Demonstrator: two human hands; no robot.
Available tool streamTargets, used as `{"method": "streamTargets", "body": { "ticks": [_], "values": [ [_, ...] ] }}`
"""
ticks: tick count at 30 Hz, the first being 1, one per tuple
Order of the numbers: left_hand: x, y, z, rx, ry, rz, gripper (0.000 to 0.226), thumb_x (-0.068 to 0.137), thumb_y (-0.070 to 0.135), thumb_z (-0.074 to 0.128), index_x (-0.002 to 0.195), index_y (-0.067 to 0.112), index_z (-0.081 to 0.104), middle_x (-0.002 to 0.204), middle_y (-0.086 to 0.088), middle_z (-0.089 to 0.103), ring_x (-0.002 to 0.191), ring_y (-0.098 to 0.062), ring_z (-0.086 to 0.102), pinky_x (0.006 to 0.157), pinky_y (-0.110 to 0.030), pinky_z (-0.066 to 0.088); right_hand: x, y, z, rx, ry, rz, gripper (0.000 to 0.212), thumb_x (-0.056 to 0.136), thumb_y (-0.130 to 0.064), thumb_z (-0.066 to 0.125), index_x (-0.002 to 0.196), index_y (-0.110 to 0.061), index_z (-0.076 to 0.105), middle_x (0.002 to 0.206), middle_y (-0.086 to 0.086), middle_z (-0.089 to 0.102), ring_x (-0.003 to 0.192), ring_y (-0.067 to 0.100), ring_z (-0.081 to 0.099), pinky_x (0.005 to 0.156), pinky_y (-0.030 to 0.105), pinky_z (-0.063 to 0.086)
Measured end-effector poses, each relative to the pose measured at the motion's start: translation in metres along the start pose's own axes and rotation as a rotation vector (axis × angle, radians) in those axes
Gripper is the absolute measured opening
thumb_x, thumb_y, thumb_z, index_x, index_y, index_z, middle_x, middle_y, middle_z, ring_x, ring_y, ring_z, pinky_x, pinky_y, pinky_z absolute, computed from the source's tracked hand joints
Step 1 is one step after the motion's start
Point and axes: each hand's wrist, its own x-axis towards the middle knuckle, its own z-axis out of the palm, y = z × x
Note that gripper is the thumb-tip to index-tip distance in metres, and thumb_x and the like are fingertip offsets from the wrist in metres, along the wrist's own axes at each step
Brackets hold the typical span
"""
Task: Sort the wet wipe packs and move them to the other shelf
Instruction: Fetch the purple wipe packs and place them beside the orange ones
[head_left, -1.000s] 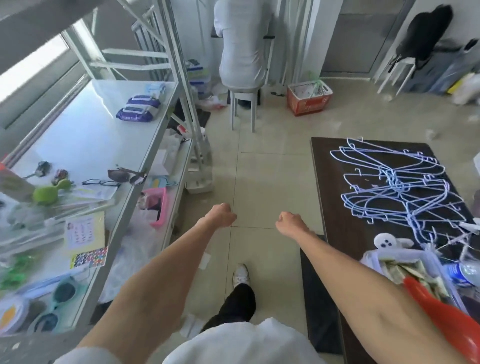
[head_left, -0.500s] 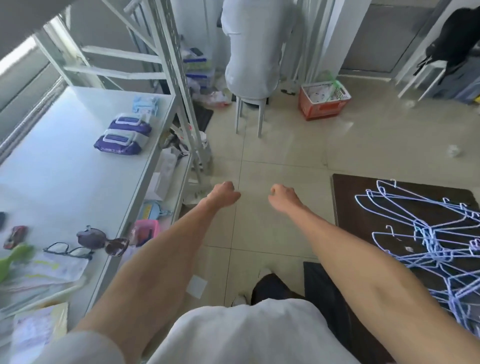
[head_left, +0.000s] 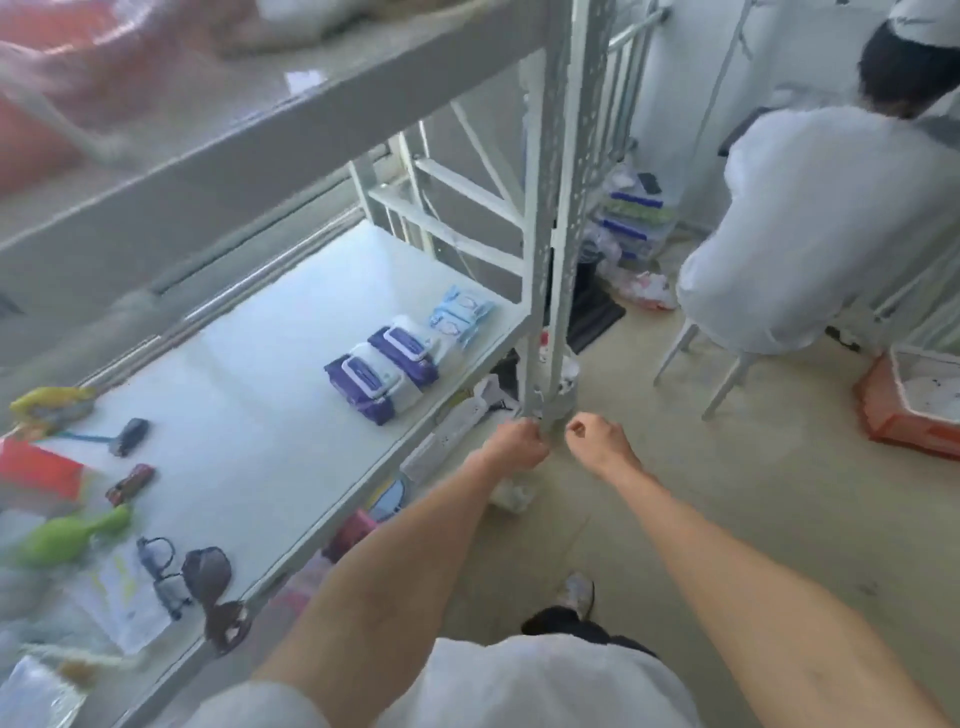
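- Both fists have come close to the shelf (head_left: 249, 415) since half a second ago, and the dark table of hangers has left the view.
- Left hand (head_left: 514, 447) and right hand (head_left: 597, 439) are each curled tight and hold nothing; they sit just beside one another.
- Two purple wet wipe packs (head_left: 382, 369) lie side by side on the shelf, up and left of the left hand. A pale blue pack (head_left: 460, 314) lies just beyond them.
- An upright post (head_left: 550, 234) rises directly beyond the left hand; I cannot tell whether the knuckles touch it.
- Beyond the right hand a seated person (head_left: 810, 228) occupies a stool, with an orange basket (head_left: 904, 415) further right.
- Sunglasses (head_left: 208, 577) lie left of the left forearm.
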Motion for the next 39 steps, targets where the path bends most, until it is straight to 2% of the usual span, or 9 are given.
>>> {"method": "streamTargets", "body": {
  "ticks": [6,10,15,22,25,32,35,37,39],
  "values": [
    [0.024,-0.026,-0.082,-0.283,0.520,-0.277,0.011,0.090,0.016,0.060,0.094,0.008,0.066,0.094,-0.008,0.067,0.089,-0.025,0.065,0.076,-0.033,0.047,0.088,-0.093,0.000,-0.115,-0.176,-0.284,0.014,0.091,-0.029,0.060,0.093,-0.021,0.072,0.099,0.009,0.075,0.096,0.032,0.068,0.081,0.035,0.053],
    [0.017,-0.078,-0.100,-0.398,0.889,-0.634,0.037,0.090,0.029,0.063,0.118,0.006,0.058,0.117,-0.014,0.057,0.107,-0.033,0.059,0.091,-0.041,0.048,0.110,-0.142,0.020,-0.066,-0.216,-0.395,0.024,0.090,-0.019,0.063,0.112,-0.012,0.067,0.109,0.010,0.072,0.105,0.031,0.066,0.093,0.039,0.053],
    [0.011,-0.144,-0.107,-0.842,0.797,-1.117,0.078,0.087,0.056,0.068,0.140,0.003,0.045,0.145,-0.021,0.043,0.132,-0.040,0.046,0.106,-0.047,0.041,0.130,-0.196,0.049,-0.088,-0.156,-0.440,0.034,0.091,-0.027,0.054,0.116,-0.006,0.062,0.118,0.015,0.065,0.110,0.033,0.060,0.095,0.041,0.051],
    [0.028,-0.162,-0.110,-1.101,0.801,-0.881,0.048,0.084,0.044,0.079,0.101,0.003,0.058,0.092,-0.007,0.060,0.083,-0.023,0.059,0.065,-0.030,0.043,0.157,-0.229,0.077,-0.219,-0.242,-0.335,0.069,0.095,-0.053,0.060,0.134,0.003,0.049,0.135,0.023,0.060,0.127,0.040,0.054,0.105,0.044,0.045],
    [0.032,-0.164,-0.105,-1.230,0.881,-0.858,0.050,0.077,0.035,0.087,0.106,0.004,0.060,0.101,-0.011,0.070,0.083,-0.024,0.067,0.065,-0.032,0.053,0.152,-0.234,0.081,-0.161,-0.343,-0.297,0.062,0.092,-0.050,0.068,0.129,-0.001,0.058,0.128,0.019,0.066,0.121,0.036,0.060,0.101,0.041,0.049],
    [-0.039,-0.159,-0.074,-1.468,0.988,-0.781,0.042,0.079,0.019,0.087,0.099,0.008,0.053,0.095,-0.011,0.065,0.074,-0.022,0.063,0.059,-0.031,0.052,0.111,-0.237,0.080,0.330,-0.827,-0.099,0.048,0.066,-0.013,0.085,0.109,0.004,0.073,0.102,0.021,0.075,0.084,0.034,0.071,0.070,0.036,0.052],
    [-0.092,-0.161,-0.045,-1.708,1.104,-0.677,0.045,0.076,0.012,0.088,0.098,0.006,0.048,0.099,-0.020,0.070,0.079,-0.033,0.070,0.071,-0.051,0.060,0.076,-0.248,0.090,0.365,-1.148,-0.098,0.050,0.071,-0.007,0.076,0.119,0.003,0.070,0.111,0.026,0.071,0.096,0.041,0.068,0.085,0.054,0.060],
    [-0.137,-0.158,-0.031,-1.755,1.254,-0.628,0.044,0.079,0.007,0.085,0.100,0.005,0.047,0.098,-0.021,0.069,0.072,-0.030,0.071,0.061,-0.041,0.061,0.050,-0.259,0.107,0.265,-1.312,-0.150,0.068,0.064,-0.012,0.082,0.129,0.002,0.065,0.116,0.025,0.067,0.103,0.039,0.062,0.101,0.065,0.048],
    [-0.187,-0.154,-0.018,-1.761,1.368,-0.627,0.040,0.081,0.007,0.083,0.103,0.003,0.051,0.101,-0.019,0.070,0.075,-0.029,0.072,0.055,-0.035,0.058,0.016,-0.274,0.128,0.143,-1.433,-0.215,0.074,0.057,-0.014,0.087,0.126,0.003,0.066,0.112,0.022,0.067,0.100,0.037,0.063,0.102,0.060,0.050]
  ]
}}
